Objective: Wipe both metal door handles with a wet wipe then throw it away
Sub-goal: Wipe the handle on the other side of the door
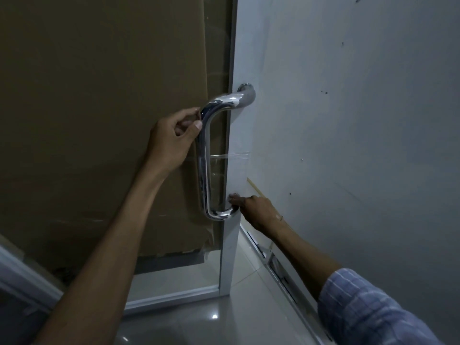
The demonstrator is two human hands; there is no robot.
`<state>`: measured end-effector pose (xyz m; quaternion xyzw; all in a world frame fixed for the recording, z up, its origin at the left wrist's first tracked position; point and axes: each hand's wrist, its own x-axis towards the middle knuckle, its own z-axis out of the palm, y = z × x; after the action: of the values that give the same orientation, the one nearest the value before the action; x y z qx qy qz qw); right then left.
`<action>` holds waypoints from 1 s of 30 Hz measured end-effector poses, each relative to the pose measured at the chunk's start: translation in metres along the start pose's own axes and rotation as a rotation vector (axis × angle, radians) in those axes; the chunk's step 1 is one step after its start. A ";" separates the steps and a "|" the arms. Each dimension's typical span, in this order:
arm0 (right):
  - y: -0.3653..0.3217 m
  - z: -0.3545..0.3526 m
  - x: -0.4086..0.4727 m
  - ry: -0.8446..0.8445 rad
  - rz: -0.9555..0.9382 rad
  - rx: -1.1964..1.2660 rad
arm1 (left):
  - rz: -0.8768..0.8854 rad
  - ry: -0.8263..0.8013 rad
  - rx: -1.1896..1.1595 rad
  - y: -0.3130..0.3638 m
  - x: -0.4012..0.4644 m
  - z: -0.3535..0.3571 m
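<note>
while the left hand (178, 135) curls its thumb and fingers round the upper bend of the metal door handle (204, 155), the right hand (251, 207) is down at the lower end of the handle, fingers closed on a small pale bit that looks like the wet wipe (234, 195), pressed where the bar meets the door edge. the handle is a shiny u-shaped bar, upright on the edge of a glass door (225, 245) which is covered with brown cardboard (99, 108). a grey wall (348, 120) stands to the right, a blue checked sleeve (368, 307) is on the right arm, and a pale tiled floor (211, 319) lies below.
</note>
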<state>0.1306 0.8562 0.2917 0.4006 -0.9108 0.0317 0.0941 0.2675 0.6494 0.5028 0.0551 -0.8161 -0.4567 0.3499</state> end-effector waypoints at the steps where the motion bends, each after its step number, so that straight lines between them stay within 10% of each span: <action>1: -0.005 0.005 -0.003 0.004 0.030 0.011 | -0.002 0.000 -0.001 0.001 0.000 0.000; 17: -0.055 0.030 -0.008 0.167 0.690 0.559 | 0.021 -0.010 -0.027 0.003 -0.002 -0.001; 30: -0.027 0.034 0.003 0.134 0.497 0.506 | 0.024 0.003 -0.054 -0.001 0.000 0.002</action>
<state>0.1436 0.8311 0.2590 0.1745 -0.9355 0.3044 0.0408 0.2666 0.6505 0.5015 0.0364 -0.8035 -0.4744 0.3577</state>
